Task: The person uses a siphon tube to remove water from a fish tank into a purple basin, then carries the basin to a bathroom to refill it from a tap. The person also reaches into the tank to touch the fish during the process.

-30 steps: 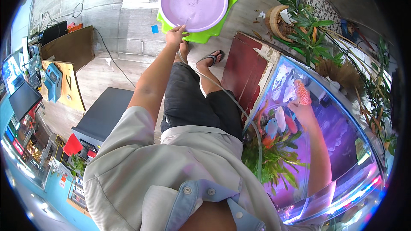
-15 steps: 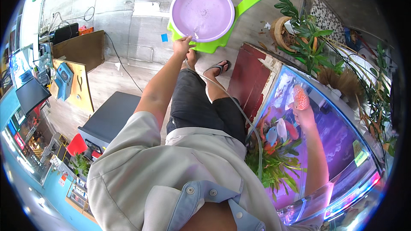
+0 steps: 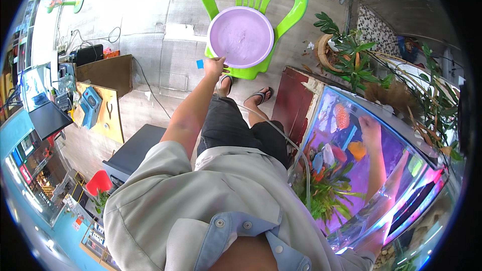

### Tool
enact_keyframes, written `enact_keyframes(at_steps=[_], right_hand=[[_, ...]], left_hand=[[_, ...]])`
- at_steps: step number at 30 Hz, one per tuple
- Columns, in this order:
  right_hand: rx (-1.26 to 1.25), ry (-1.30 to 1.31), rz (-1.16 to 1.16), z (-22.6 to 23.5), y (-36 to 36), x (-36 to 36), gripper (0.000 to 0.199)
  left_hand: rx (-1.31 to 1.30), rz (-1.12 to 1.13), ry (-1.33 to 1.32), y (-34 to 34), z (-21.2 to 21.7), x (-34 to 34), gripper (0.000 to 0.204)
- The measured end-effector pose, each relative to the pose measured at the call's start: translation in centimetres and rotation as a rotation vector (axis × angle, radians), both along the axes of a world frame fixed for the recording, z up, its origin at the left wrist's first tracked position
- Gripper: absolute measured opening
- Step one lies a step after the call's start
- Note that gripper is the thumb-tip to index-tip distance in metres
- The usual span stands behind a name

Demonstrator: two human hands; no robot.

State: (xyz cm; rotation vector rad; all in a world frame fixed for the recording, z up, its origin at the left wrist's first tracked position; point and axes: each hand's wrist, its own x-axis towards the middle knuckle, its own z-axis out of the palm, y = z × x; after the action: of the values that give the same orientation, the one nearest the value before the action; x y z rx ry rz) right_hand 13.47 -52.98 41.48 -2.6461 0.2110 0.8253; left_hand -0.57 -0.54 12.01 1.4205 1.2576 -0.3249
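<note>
My left hand (image 3: 215, 65) reaches out to the near rim of a lilac round basin (image 3: 241, 37). Its fingers are pinched at the rim, apparently round the end of a clear hose (image 3: 288, 140); the grip itself is too small to make out fully. The hose runs back past my legs to the planted fish tank (image 3: 346, 211). My right hand (image 3: 370, 129) is inside the tank with curled fingers; what they hold, if anything, is hidden. Left of it are a red-orange fish (image 3: 342, 116) and a yellow-orange fish (image 3: 357, 150).
The basin rests on a green plastic chair (image 3: 286, 25). A dark red panel (image 3: 288, 100) adjoins the tank. A potted plant (image 3: 329, 52) stands beyond it. To the left are a dark grey box (image 3: 135, 148), a wooden board (image 3: 106, 113) and a cable (image 3: 150, 90).
My right hand has moved right within the tank, away from the red-orange fish, and the yellow-orange fish now shows. The view has shifted; my left hand stays at the basin rim.
</note>
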Motion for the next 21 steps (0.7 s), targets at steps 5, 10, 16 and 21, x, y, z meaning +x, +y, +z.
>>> enact_keyframes(at_steps=[5,10,16,21], right_hand=[[-0.039,-0.067,0.095,1.6,-2.9,0.4,0.026],[0.036,-0.201,0.094,2.6,-6.6,-0.3,0.022],[0.112,-0.201,-0.077,7.1,-7.3,-1.3,0.023],[0.250,-0.191,-0.235,12.9,-7.4,-3.5,0.027]], left_hand=[[0.072,-0.109,0.053,1.5,3.1,1.3,0.033],[0.123,-0.300,0.059,3.5,5.3,3.3,0.028],[0.314,-0.508,0.029,5.3,7.3,5.1,0.028],[0.441,-0.631,-0.058,7.0,7.6,5.6,0.029]])
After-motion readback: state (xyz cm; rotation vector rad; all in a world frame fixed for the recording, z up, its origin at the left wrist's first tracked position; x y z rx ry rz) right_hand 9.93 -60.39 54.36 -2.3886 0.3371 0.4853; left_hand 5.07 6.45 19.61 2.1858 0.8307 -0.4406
